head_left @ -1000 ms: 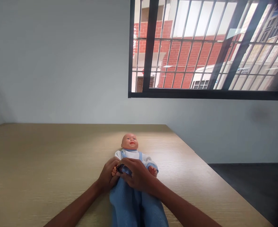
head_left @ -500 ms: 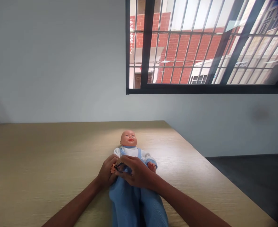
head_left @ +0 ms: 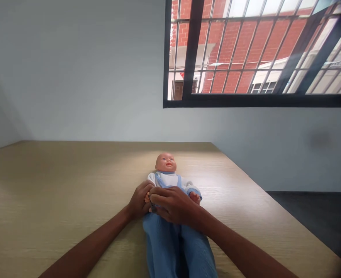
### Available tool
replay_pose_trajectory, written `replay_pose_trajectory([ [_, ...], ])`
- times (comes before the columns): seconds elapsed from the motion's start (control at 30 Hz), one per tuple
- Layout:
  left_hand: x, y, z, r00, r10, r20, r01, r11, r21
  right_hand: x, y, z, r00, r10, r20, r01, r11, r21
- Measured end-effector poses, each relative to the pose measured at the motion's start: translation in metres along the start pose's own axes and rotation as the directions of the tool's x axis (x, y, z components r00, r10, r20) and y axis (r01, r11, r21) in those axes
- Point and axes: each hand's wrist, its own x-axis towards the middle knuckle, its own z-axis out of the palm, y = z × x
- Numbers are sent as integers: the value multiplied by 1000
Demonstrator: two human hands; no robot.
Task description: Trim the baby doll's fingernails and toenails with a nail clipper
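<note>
A baby doll [head_left: 167,178] in a white top and blue overalls lies on its back on the table, head toward the wall. My left hand [head_left: 139,200] is closed around the doll's small hand [head_left: 147,197] on the left side. In the pinched fingers of my right hand [head_left: 173,202] is a small dark nail clipper [head_left: 152,207], mostly covered by the fingers. Its tip is at the doll's fingers; whether it touches them is hard to see. The doll's other hand [head_left: 195,197] rests free, palm up, at the right.
The pale wooden table [head_left: 72,185] reaches back to a grey wall [head_left: 86,69]. Its right edge slants down toward a dark floor [head_left: 309,208]. A barred window [head_left: 245,58] with a black frame is at the upper right.
My right hand's fingers have drawn together on the nail clipper, which showed more open before. The whole view has shifted slightly, with the doll appearing further right and higher.
</note>
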Motion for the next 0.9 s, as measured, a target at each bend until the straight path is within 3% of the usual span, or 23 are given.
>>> replay_pose_trajectory([
  [0.27,1,1,0,1000,-3,4,3,1000,-10,1,-2,-2,1000,11,2,-11,1000,11],
  [0.53,1,2,-1,1000,-21,15,21,1000,-1,-2,1,-4,986,157,-52,-151,983,102],
  [0.9,-1,-1,-1,1000,-24,17,24,1000,8,-2,3,-2,1000,7,25,-8,999,33],
])
